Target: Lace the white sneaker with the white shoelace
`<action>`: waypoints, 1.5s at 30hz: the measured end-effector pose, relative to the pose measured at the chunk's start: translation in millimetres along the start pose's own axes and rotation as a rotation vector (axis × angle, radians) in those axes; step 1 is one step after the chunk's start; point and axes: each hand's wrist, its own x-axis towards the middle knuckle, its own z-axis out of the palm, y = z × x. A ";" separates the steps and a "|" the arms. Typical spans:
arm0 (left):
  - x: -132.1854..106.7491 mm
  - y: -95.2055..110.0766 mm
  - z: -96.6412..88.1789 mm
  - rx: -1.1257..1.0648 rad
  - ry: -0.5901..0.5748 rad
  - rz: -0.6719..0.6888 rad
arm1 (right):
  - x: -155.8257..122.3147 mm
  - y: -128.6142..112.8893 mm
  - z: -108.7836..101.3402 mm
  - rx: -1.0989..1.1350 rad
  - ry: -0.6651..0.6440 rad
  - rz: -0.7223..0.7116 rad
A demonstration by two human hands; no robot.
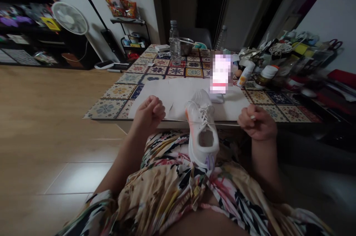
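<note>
A white sneaker (202,128) with orange and purple accents rests partly on my lap and against the table edge, its toe pointing away from me and its opening toward me. Thin white shoelaces (205,115) cross over its tongue. One lace end runs out to the left, where my left hand (151,112) is closed in a fist around it. On the other side my right hand (257,121) grips the opposite end, a white tip showing between the fingers. Both laces look stretched nearly straight.
A white sheet (155,93) covers part of the patterned table (107,108). Beyond the shoe, a lit phone (221,74) stands on a holder. A water bottle (175,45) stands behind, and jars, a spray can (246,74) and clutter crowd the right side.
</note>
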 end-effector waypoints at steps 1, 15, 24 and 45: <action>-1.8 -1.4 -1.1 0.090 -0.038 -0.013 | -0.2 1.3 -0.3 -0.083 -0.023 0.033; -10.4 -10.0 6.6 0.971 -0.683 0.061 | 0.8 12.3 13.7 -0.790 -0.278 0.106; -15.4 -3.9 21.0 0.520 -0.812 0.122 | -0.2 26.6 7.5 -0.207 -0.304 -0.074; -26.2 -44.8 59.5 0.352 -0.411 0.003 | 0.6 40.6 67.6 -0.588 0.137 -0.170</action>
